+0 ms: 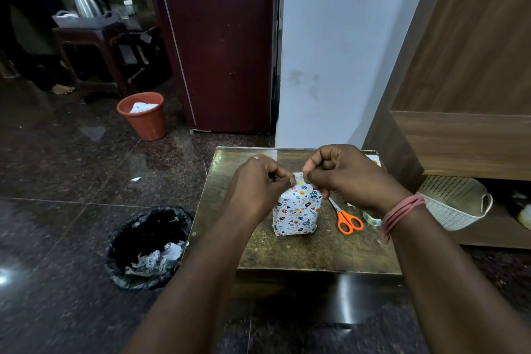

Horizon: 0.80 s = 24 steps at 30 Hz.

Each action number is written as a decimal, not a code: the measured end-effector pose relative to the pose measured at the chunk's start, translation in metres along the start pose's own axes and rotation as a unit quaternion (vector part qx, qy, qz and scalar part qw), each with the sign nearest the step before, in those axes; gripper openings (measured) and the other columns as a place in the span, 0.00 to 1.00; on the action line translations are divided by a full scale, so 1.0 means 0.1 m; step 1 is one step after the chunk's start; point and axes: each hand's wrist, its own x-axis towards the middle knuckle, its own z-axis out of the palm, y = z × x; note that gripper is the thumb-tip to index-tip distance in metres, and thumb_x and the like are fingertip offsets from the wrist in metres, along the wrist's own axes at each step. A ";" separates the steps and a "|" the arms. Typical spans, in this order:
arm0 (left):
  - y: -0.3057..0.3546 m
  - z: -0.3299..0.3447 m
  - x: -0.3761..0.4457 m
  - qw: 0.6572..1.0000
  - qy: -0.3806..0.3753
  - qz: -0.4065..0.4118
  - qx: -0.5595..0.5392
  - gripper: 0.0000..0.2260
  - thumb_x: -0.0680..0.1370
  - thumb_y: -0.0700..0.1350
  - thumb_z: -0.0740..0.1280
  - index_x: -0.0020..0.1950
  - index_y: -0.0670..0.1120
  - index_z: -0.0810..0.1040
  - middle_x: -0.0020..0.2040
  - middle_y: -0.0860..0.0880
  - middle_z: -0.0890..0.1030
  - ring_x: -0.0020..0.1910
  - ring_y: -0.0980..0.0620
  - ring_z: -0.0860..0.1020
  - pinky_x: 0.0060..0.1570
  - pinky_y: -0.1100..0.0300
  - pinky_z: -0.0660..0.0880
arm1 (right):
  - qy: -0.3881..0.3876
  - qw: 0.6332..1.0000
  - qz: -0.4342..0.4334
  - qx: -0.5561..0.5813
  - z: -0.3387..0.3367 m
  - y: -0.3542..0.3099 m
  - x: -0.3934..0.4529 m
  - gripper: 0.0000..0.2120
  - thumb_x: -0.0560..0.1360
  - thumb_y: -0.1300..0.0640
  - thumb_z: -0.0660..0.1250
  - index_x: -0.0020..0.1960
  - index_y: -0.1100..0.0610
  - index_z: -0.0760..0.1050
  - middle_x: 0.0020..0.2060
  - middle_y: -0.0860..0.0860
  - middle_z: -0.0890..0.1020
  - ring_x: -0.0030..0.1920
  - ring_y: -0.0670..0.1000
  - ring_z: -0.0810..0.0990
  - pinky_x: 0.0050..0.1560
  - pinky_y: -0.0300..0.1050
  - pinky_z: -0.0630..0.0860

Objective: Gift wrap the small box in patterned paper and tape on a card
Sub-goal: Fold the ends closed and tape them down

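Now both grips pinched at top of wrapped box (297,211): left hand (258,187) and right hand (344,178) closed on paper flap (298,176). Best crease flat, hold taut before taping. Box upright mid tabletop (287,253); scissors (346,217), tape roll (370,218) just right. Bin (149,247) on floor left, white basket (457,201) right.

Dim indoor light; glare patches on polished floor (57,181); wide-angle bending at edges; forearms slightly blurred.
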 end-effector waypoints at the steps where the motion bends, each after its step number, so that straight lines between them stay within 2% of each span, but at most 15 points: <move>1: 0.00 0.00 0.00 1.000 0.000 0.001 0.000 0.05 0.74 0.47 0.78 0.39 0.53 0.85 0.39 0.56 0.85 0.41 0.54 0.83 0.47 0.44 0.82 | -0.003 1.000 -0.004 -0.022 0.00 0.01 0.01 0.02 0.75 0.67 0.70 0.47 0.62 0.80 0.32 0.53 0.80 0.29 0.47 0.76 0.32 0.41 0.76; 4: 0.02 -0.02 -0.02 1.000 0.001 0.006 0.003 0.05 0.75 0.48 0.78 0.39 0.53 0.85 0.38 0.56 0.84 0.39 0.55 0.82 0.46 0.47 0.82 | -0.004 0.996 -0.028 -0.090 0.01 0.05 0.04 0.04 0.77 0.61 0.71 0.49 0.53 0.79 0.36 0.49 0.80 0.34 0.46 0.78 0.38 0.47 0.79; 6: 0.03 -0.02 -0.03 1.000 0.000 0.009 0.007 0.06 0.75 0.47 0.77 0.39 0.53 0.85 0.38 0.56 0.84 0.38 0.55 0.81 0.45 0.48 0.82 | 0.000 0.987 -0.067 -0.144 0.01 0.04 0.04 0.06 0.79 0.60 0.68 0.51 0.49 0.77 0.40 0.46 0.80 0.39 0.46 0.79 0.43 0.47 0.78; 9: 0.03 -0.02 -0.03 1.000 -0.005 0.014 0.009 0.07 0.76 0.46 0.77 0.38 0.54 0.85 0.39 0.56 0.85 0.38 0.56 0.81 0.45 0.46 0.82 | -0.007 0.964 -0.114 -0.240 0.02 -0.01 0.05 0.13 0.79 0.64 0.60 0.55 0.47 0.72 0.42 0.44 0.78 0.43 0.45 0.78 0.44 0.47 0.76; 13: 0.04 -0.02 -0.03 1.000 -0.006 0.010 0.002 0.09 0.75 0.46 0.77 0.36 0.56 0.83 0.41 0.57 0.85 0.42 0.56 0.83 0.47 0.46 0.82 | -0.017 0.941 -0.130 -0.312 0.06 0.00 0.11 0.25 0.72 0.72 0.60 0.56 0.44 0.67 0.39 0.44 0.74 0.39 0.46 0.73 0.43 0.54 0.74; 19: 0.02 0.00 -0.02 1.000 -0.003 0.025 0.018 0.13 0.76 0.43 0.76 0.35 0.58 0.82 0.43 0.57 0.85 0.43 0.57 0.83 0.48 0.49 0.82 | -0.036 0.930 -0.127 -0.342 0.07 0.04 0.15 0.29 0.66 0.75 0.58 0.56 0.45 0.66 0.39 0.45 0.73 0.40 0.48 0.72 0.43 0.58 0.74; 24: 0.02 0.00 -0.01 1.000 -0.001 0.025 0.008 0.12 0.76 0.43 0.76 0.36 0.57 0.84 0.41 0.56 0.85 0.40 0.55 0.82 0.45 0.49 0.82 | -0.041 0.929 -0.128 -0.344 0.12 0.07 0.18 0.28 0.69 0.74 0.60 0.57 0.44 0.67 0.41 0.46 0.75 0.43 0.48 0.72 0.44 0.57 0.75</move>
